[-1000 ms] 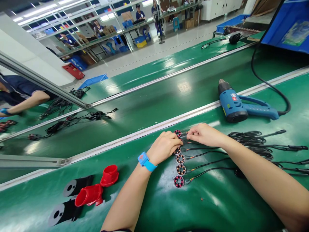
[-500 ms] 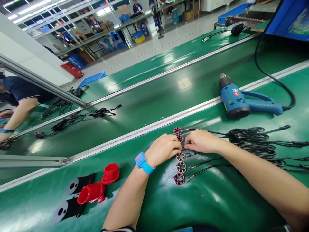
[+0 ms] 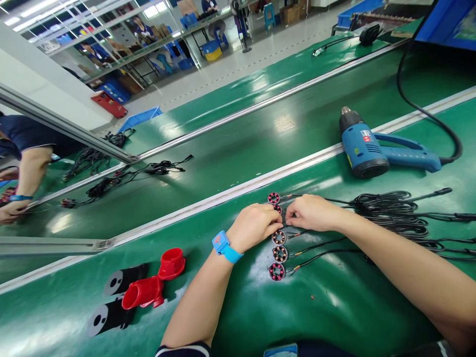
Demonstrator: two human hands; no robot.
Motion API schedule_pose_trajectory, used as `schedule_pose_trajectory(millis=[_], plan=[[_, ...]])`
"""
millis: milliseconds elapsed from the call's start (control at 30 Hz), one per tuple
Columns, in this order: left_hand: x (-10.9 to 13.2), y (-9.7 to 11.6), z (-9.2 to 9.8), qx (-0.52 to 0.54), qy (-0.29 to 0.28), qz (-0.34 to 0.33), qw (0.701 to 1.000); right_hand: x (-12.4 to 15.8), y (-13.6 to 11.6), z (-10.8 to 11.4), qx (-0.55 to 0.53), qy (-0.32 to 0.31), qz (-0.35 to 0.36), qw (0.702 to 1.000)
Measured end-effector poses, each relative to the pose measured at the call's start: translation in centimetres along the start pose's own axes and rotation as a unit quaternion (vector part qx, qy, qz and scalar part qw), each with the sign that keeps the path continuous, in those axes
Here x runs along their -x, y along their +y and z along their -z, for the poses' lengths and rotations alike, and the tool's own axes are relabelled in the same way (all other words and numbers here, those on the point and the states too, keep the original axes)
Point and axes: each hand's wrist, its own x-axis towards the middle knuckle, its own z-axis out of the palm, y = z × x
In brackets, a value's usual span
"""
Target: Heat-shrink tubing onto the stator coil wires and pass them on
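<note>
Small round wound coils lie in a row on the green bench, with red windings on the top coil (image 3: 273,198) and the bottom coil (image 3: 276,271), and copper-coloured ones on a coil (image 3: 280,254) between. Wires lead from them rightward to a bundle of black cables (image 3: 390,210). My left hand (image 3: 256,225), wearing a blue wristband (image 3: 226,247), has its fingers closed at the upper part of the row, partly covering a coil (image 3: 277,208). Just right of it, my right hand (image 3: 310,213) is pinched near the wire ends. Both sets of fingertips hide what they grip.
A blue heat gun (image 3: 366,144) lies at the upper right, its cord trailing back. Red plastic fittings (image 3: 143,291) and black cylindrical housings (image 3: 111,317) stand at the left. Beyond the metal rail (image 3: 223,193) lie more cables (image 3: 159,167). A co-worker's arm (image 3: 33,171) reaches in at far left.
The view has shifted slightly. Both my hands stay at the same spot by the coils, fingers still closed. At far left, the co-worker's hand has moved.
</note>
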Motion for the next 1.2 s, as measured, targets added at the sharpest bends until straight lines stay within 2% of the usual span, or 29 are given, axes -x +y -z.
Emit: schedule_pose_trajectory(millis=[333,500,867,1200], plan=[[-0.07,0.1,-0.46,-0.029,0.021,0.01,0.999,-0.15,0.17,-0.19,-0.012,-0.012,0.004,1.0],[0.11,-0.03,-0.23,0.006,0.019,0.022,1.0,-0.22,0.04,-0.15,-0.025,-0.02,-0.003,0.999],[0.18,-0.28,-0.62,0.005,0.058,-0.019,0.998,0.03,-0.3,0.19,-0.04,-0.032,-0.001,0.999],[0.14,-0.15,-0.62,-0.004,0.067,0.0,0.998,-0.37,0.38,-0.25,-0.032,0.038,0.002,0.999]])
